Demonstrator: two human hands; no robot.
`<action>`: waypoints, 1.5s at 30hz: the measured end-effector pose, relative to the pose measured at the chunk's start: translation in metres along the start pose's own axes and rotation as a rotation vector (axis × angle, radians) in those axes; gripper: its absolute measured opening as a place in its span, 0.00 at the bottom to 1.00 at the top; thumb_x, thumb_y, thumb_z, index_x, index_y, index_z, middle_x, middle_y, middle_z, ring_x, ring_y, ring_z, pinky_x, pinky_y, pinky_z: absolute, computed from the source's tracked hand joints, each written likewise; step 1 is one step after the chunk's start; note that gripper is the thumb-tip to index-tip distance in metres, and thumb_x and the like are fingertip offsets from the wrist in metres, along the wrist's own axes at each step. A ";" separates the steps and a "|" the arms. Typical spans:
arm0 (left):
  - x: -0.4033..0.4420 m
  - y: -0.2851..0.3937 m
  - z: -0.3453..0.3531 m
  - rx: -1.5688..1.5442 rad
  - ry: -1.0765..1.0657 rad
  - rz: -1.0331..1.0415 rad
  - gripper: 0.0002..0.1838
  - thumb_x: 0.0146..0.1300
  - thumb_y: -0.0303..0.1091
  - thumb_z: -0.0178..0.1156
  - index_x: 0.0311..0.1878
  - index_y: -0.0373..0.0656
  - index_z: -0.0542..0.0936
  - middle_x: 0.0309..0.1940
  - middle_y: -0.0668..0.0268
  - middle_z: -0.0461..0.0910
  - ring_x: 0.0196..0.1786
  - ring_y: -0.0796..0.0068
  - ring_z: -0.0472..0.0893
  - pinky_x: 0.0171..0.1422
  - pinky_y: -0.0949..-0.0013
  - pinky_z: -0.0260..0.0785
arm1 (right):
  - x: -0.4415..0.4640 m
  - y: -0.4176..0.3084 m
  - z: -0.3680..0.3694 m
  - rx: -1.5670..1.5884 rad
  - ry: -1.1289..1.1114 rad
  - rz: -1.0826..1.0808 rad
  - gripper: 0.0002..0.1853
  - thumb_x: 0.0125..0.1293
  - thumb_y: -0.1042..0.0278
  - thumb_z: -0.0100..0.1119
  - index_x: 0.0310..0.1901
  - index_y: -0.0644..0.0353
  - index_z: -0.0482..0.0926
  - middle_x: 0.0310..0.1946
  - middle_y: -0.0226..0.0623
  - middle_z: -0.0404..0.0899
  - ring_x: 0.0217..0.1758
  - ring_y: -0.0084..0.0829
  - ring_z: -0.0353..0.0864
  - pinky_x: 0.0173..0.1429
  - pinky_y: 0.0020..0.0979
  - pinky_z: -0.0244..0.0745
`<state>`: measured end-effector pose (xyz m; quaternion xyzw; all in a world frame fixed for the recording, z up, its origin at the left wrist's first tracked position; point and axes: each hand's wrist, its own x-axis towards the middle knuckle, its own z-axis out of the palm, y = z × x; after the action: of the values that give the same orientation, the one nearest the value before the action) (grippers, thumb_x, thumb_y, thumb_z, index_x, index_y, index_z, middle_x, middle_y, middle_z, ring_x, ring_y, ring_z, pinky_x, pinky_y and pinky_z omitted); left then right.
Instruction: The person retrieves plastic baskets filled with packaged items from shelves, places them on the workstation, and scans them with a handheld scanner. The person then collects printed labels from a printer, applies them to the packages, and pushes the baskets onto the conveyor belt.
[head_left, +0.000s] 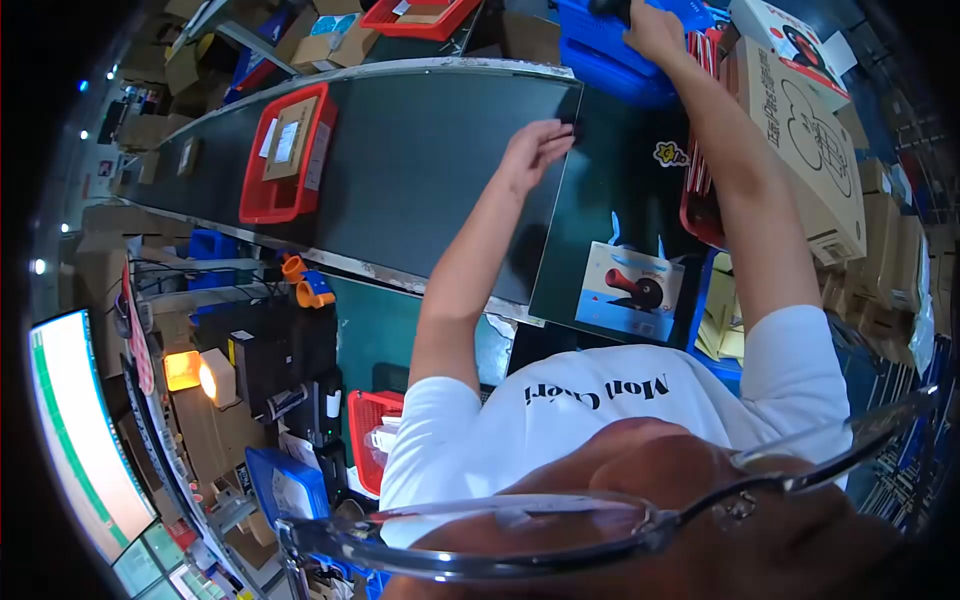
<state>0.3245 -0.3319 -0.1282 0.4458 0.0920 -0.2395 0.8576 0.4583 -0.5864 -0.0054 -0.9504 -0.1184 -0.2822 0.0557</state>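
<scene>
My left hand [538, 152] is held over the edge of the dark belt [420, 140], fingers stretched out and slightly bent, with nothing visible in them. At the top, my right hand [657, 36] is closed around a dark object [608, 7], cut off by the frame edge, so its kind is unclear. That hand is over a blue plastic basket [615, 62]. Nearer my body, a white and blue gift bag [628, 290] with blue handles and a picture of a dark round figure with a red snout lies on the dark green tabletop [610, 190].
On the belt to the left sits a red basket [245, 205] with a brown carton [292, 140] inside. Red baskets [702, 222] and a big printed cardboard box [800, 150] stand on the right. Orange tape dispensers [313, 290], a lit lamp [215, 378] and a screen [90, 430] are at left.
</scene>
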 end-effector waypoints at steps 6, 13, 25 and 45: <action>0.033 0.043 0.110 -0.590 -0.244 0.250 0.44 0.64 0.71 0.44 0.75 0.50 0.53 0.73 0.52 0.55 0.72 0.49 0.61 0.72 0.38 0.53 | 0.011 -0.081 -0.126 0.048 -0.069 -0.150 0.27 0.49 0.72 0.58 0.53 0.69 0.68 0.29 0.56 0.80 0.36 0.54 0.82 0.41 0.50 0.76; -0.123 -0.040 0.003 -0.904 -0.004 0.671 0.31 0.67 0.64 0.46 0.58 0.48 0.75 0.48 0.65 0.80 0.55 0.67 0.77 0.60 0.62 0.69 | -0.120 -0.221 -0.164 0.538 -0.170 -0.840 0.15 0.51 0.74 0.61 0.43 0.59 0.74 0.35 0.41 0.80 0.41 0.40 0.80 0.46 0.35 0.69; -0.545 -0.226 -0.081 0.875 1.544 0.041 0.10 0.60 0.36 0.58 0.34 0.40 0.82 0.29 0.52 0.82 0.33 0.52 0.82 0.36 0.55 0.72 | -0.315 -0.328 -0.032 0.813 -0.705 -1.451 0.20 0.46 0.81 0.61 0.43 0.56 0.72 0.32 0.39 0.78 0.38 0.44 0.77 0.45 0.40 0.67; -0.694 -0.298 -0.231 1.305 1.104 -0.226 0.22 0.47 0.34 0.69 0.50 0.47 0.81 0.44 0.57 0.83 0.50 0.54 0.80 0.54 0.54 0.72 | -0.383 -0.385 -0.114 0.582 -0.777 -1.372 0.23 0.41 0.84 0.61 0.44 0.59 0.75 0.57 0.41 0.75 0.59 0.45 0.73 0.61 0.41 0.66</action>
<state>-0.4120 -0.0626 -0.2202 0.8903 0.3834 -0.0774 0.2333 -0.0113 -0.3086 -0.1056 -0.6447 -0.7490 0.1358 0.0701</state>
